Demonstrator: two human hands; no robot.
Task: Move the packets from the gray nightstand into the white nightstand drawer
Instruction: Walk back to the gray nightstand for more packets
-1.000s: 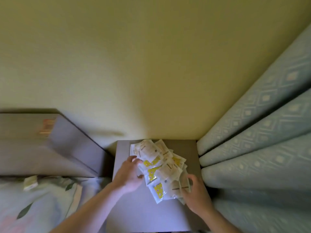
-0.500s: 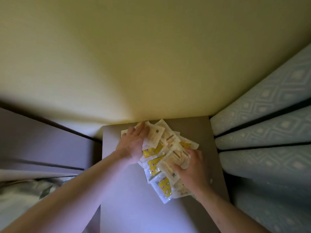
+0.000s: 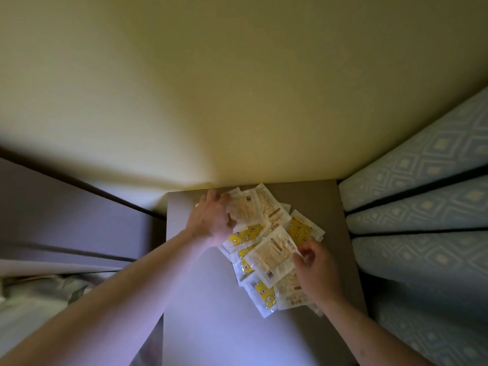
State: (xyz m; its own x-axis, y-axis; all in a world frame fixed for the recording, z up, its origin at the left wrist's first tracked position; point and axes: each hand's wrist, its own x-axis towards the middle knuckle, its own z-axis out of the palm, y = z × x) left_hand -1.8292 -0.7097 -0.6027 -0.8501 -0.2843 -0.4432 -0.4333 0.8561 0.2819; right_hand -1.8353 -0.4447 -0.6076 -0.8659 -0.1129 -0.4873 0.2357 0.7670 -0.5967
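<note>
where the view starts at 6 o'clock, the gray nightstand [image 3: 211, 326] top fills the low centre, bare and smooth w/ a pale bluish sheen on its near part. both forearms come in from the bottom corners, left from 7 o'clock, right from 5 o'clock. the right hand [image 3: 318, 270] sits at the pile's 4 o'clock edge, fingers curled, thumb & fingertips pinching the corner of a clear packet w/ beige contents. the packets [image 3: 266, 244] lie in a loose overlapping heap on the far right part of the top, some w/ yellow star-print inserts, some beige, all in clear wrap; none off the nightstand. the left hand [image 3: 214, 220] is at the heap's 10 o'clock side, palm down on the packets, fingers bent over the far-left edge of the pile; cannot tell if it really grips one or just presses. at 3 o'clock, just beside the nightstand, hang pale blue curtains [image 3: 422, 207] w/ a diamond pattern, in thick folds w/ dark gaps between. at 9 o'clock a gray-purple headboard [image 3: 66, 207] runs along, and at 8 o'clock a bit of leaf-print bedding [image 3: 39, 294], blurred. beyond it all, 12 o'clock, a plain yellowish wall [image 3: 237, 88] meets the nightstand's back edge.
</note>
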